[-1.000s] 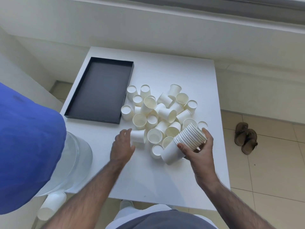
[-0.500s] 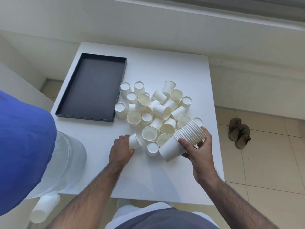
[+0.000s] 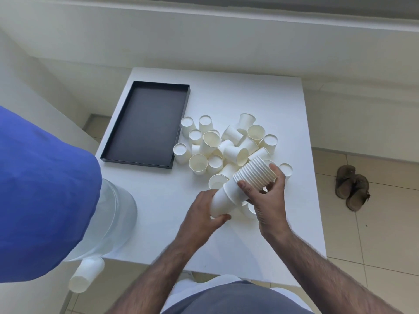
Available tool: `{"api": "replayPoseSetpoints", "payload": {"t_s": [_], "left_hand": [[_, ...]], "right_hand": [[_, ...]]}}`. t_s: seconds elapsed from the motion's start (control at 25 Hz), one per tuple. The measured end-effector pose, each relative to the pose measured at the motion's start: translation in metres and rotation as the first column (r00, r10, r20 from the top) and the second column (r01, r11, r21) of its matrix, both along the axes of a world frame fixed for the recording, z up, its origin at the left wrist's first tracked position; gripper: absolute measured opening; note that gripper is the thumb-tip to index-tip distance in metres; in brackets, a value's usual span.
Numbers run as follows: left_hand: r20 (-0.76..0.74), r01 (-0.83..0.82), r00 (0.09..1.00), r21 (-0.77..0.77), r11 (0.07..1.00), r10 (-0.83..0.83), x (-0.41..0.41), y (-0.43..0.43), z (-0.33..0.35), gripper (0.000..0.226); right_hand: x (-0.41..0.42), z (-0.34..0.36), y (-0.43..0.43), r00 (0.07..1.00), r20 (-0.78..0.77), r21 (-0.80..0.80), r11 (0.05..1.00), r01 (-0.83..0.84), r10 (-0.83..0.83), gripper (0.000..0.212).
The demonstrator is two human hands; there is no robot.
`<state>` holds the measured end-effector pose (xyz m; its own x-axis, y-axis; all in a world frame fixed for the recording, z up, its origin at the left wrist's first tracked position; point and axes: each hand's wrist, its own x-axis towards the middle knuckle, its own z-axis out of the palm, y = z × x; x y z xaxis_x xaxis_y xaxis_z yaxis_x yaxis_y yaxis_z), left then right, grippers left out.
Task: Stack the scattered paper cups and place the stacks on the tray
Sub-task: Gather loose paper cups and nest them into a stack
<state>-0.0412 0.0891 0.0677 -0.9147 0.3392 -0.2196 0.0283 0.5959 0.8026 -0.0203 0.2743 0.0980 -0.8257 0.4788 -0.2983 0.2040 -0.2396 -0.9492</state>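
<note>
My right hand grips a tilted stack of white paper cups by its ribbed rims, low over the white table. My left hand holds a single paper cup pushed onto the stack's lower end. Behind the hands lies a heap of several loose paper cups, some upright, some upside down, some on their sides. The black tray lies at the table's left and holds nothing.
A clear water bottle with a cup stack stands against the table's left front corner. A blue cloth fills the left of the view. A pair of sandals lies on the tiled floor to the right.
My left hand picked a single cup from the heap's near left edge and brought it right onto the bottom of the stack. My right hand kept hold of the stack.
</note>
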Motion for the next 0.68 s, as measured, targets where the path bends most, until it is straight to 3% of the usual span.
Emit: {"api": "replayPoseSetpoints", "payload": {"t_s": [0.16, 0.24, 0.32, 0.48, 0.68], "left_hand": [[0.037, 0.094, 0.995, 0.046, 0.995, -0.095, -0.001, 0.015, 0.003, 0.070], [0.096, 0.144, 0.983, 0.145, 0.979, -0.158, 0.003, 0.012, -0.004, 0.070], [0.120, 0.074, 0.988, 0.200, 0.977, -0.099, 0.009, 0.003, -0.018, 0.064], [0.077, -0.167, 0.982, -0.071, 0.983, 0.173, 0.016, -0.001, -0.052, 0.063], [0.026, -0.111, 0.992, -0.304, 0.946, 0.124, 0.007, 0.038, -0.073, 0.079]], "right_hand": [[0.014, -0.009, 0.001, 0.998, 0.043, 0.001, 0.999, -0.045, 0.045, 0.094], [0.021, -0.011, 0.010, 0.998, 0.052, -0.023, 1.000, -0.017, 0.018, 0.093], [0.027, -0.013, 0.022, 0.997, 0.056, -0.061, 0.997, 0.048, -0.045, 0.090], [0.042, -0.015, 0.051, 0.983, 0.073, -0.102, 0.979, 0.176, -0.169, 0.090], [0.061, -0.018, 0.067, 0.974, 0.088, -0.069, 0.974, 0.217, -0.211, 0.090]]}}
